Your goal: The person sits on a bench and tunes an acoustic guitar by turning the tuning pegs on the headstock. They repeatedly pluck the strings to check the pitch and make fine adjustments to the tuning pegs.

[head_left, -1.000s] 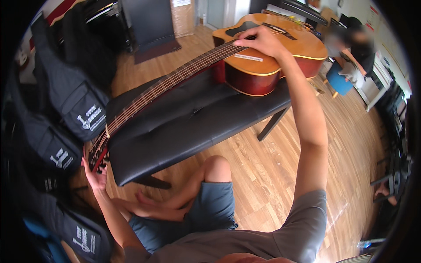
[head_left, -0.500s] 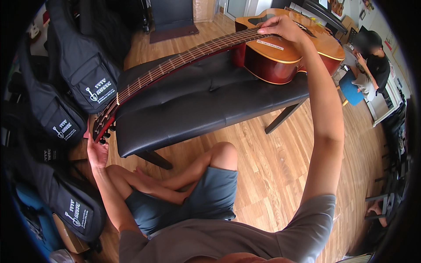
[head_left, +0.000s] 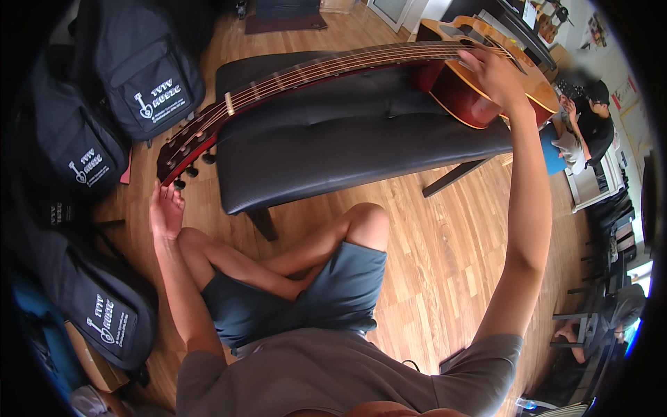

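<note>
An acoustic guitar (head_left: 479,97) with a reddish-brown body lies across a black padded bench (head_left: 347,146). Its neck (head_left: 333,68) runs left to the dark red headstock (head_left: 182,149), which juts past the bench's left end. My left hand (head_left: 165,208) reaches up from below, its fingertips pinched on a tuning peg (head_left: 179,184) at the headstock's lower edge. My right hand (head_left: 490,69) is stretched far out, fingers curled onto the strings where the neck meets the body, holding nothing. I sit cross-legged on the wooden floor in front of the bench.
Several black guitar bags (head_left: 142,69) stand along the left wall, and another bag (head_left: 104,306) lies by my left hip. Another person (head_left: 590,125) sits at the far right beyond the bench. Dark chairs and stands (head_left: 611,250) crowd the right edge.
The view has swung, so guitar and bench now sit higher and closer. My left hand stays at the headstock pegs and my right hand stays on the strings by the body.
</note>
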A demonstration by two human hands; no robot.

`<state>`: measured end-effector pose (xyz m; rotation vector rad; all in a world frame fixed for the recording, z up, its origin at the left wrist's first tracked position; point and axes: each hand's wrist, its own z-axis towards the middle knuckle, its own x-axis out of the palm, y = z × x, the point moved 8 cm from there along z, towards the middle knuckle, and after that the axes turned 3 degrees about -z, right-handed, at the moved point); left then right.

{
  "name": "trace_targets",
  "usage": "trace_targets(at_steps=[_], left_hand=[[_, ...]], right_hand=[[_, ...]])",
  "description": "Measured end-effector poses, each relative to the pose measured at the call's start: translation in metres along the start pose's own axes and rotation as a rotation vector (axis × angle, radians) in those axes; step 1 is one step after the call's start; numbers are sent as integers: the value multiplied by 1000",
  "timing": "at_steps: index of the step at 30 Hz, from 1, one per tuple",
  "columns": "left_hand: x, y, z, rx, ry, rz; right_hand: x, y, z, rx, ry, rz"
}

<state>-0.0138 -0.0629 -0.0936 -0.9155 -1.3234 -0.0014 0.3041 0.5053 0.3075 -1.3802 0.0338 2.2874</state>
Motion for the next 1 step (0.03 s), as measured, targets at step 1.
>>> trace_targets(at_steps=[1], left_hand=[[11,7,8,-14,64,-3]], right_hand=[[-9,-5,-12,-88,-118,-124]])
